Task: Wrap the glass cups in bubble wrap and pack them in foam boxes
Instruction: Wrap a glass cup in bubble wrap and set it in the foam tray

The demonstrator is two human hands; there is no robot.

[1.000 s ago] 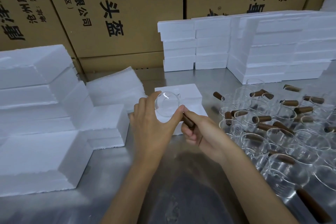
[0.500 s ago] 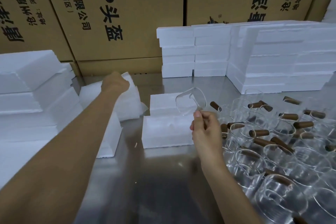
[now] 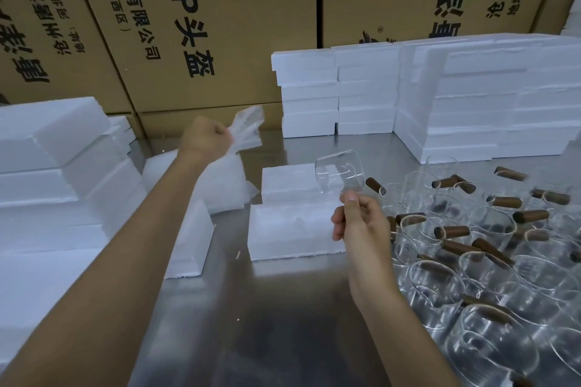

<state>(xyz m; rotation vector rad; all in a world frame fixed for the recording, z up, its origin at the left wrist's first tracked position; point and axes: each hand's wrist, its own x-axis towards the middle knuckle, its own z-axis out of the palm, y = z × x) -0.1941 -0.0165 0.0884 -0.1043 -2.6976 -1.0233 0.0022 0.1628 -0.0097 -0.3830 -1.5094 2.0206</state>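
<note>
My right hand grips the handle of a clear glass cup and holds it tilted in the air, above the right end of the foam box lying on the metal table. My left hand is raised over the pile of bubble wrap at the left and pinches one translucent sheet of bubble wrap, lifted clear of the pile. The cup's handle is hidden inside my fist.
Several glass cups with brown wooden handles crowd the table's right side. Foam box stacks stand at the left and at the back right. Cardboard cartons form the back wall. Bare steel table lies in front.
My left hand let go of the cup, reached left to the bubble wrap pile and has lifted one sheet. My right hand keeps the cup, now held alone and slightly to the right.
</note>
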